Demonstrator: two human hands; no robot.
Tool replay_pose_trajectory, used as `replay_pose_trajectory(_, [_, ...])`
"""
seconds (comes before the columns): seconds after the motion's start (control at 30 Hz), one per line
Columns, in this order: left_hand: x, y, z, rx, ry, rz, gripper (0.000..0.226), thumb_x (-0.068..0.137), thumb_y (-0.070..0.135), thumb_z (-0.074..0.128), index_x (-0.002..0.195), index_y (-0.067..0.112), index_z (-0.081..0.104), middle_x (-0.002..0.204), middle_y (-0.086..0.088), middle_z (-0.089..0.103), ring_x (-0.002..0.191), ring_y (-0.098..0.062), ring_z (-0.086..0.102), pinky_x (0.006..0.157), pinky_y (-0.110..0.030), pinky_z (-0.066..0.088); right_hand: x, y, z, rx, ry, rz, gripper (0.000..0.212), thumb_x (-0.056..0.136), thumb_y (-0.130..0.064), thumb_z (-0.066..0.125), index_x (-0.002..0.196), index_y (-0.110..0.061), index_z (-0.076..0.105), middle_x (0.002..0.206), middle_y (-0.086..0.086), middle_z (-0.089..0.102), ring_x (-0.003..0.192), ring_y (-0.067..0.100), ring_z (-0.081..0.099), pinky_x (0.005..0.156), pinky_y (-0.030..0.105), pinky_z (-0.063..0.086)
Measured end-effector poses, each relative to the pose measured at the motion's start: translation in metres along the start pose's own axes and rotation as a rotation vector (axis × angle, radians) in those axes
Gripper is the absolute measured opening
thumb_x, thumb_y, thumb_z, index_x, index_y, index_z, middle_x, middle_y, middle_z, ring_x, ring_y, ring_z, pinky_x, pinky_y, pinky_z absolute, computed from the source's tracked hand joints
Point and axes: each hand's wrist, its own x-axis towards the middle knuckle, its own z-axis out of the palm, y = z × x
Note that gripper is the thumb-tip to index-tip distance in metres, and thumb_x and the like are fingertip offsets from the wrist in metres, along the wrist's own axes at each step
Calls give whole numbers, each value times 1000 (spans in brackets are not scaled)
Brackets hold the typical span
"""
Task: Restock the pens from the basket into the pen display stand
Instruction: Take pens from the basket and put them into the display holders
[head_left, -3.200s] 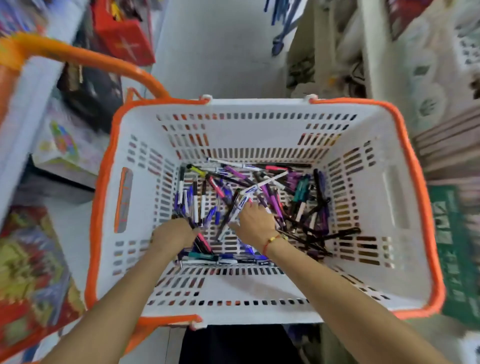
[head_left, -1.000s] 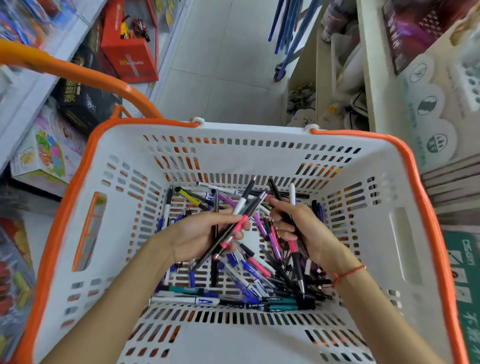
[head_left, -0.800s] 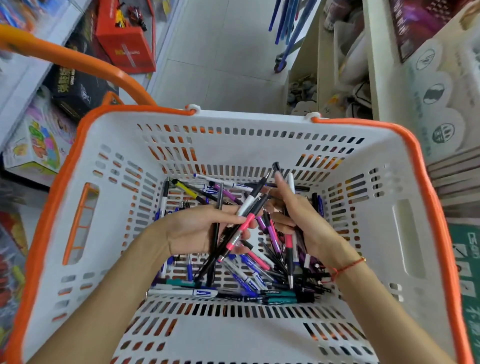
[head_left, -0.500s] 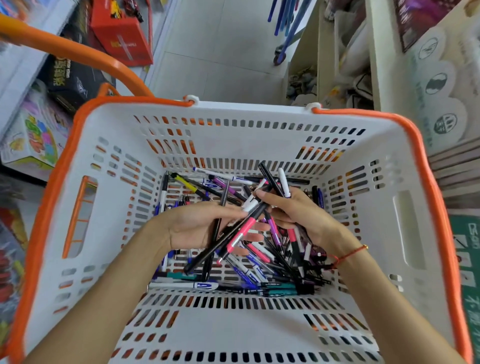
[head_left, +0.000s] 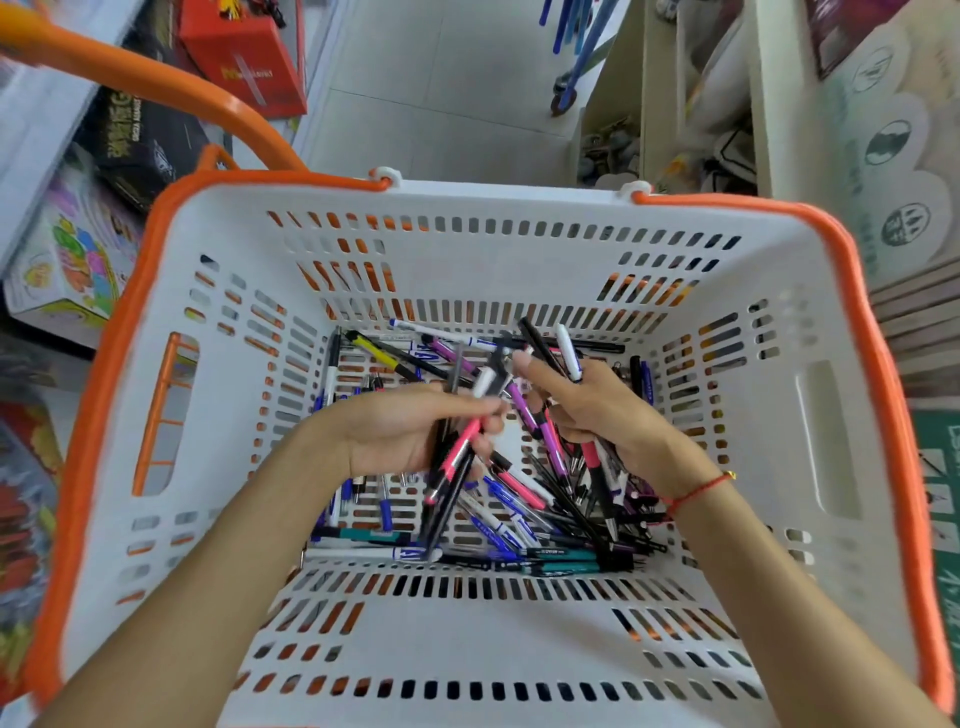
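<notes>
A white slotted basket (head_left: 519, 244) with an orange rim fills the view. Loose pens (head_left: 509, 519) in black, blue, pink, purple and teal cover its floor. My left hand (head_left: 400, 436) grips a bundle of several pens (head_left: 457, 457), among them a pink one, slanting down to the left. My right hand (head_left: 602, 410) holds several more pens (head_left: 592, 467) upright, with a black and a white pen end sticking out above its fingers. Both hands hover above the pile, close together. No pen display stand is in view.
An orange basket handle (head_left: 156, 83) arcs at the upper left. Boxed toys (head_left: 78, 260) and a red box (head_left: 244, 57) lie on the left. Cream shelving (head_left: 769, 104) and stacked goods stand on the right. Grey floor tiles (head_left: 441, 93) lie beyond the basket.
Both hands lifted bundles of pens out of the pile and brought them close together. The left bundle has tilted steeper over the last half second.
</notes>
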Motion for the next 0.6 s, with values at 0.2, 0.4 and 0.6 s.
replay_pose_trajectory(0.2, [11,2,-11,-591,453,372,11,99,8,45,96,3,54,76,-8,62,75,-15,62,81,-38,56,-4,-1,13,-38,-139,102,49,93,-45,56,108,1,64,62,-2,67,45,12,21,43,20,23])
replay_pose_trajectory(0.4, [12,4,-5,-630,450,445,14,102,7,42,97,4,54,86,-11,73,101,-23,66,95,-48,49,-3,6,29,-112,40,-56,48,91,-38,63,71,3,50,40,-9,34,40,13,16,43,27,18])
replay_pose_trajectory(0.6, [9,5,-3,-621,345,459,26,98,5,44,122,8,54,122,-11,68,116,-25,62,104,-45,44,-2,2,20,-125,-14,0,36,95,-31,59,103,4,65,45,-13,58,36,8,22,36,19,24])
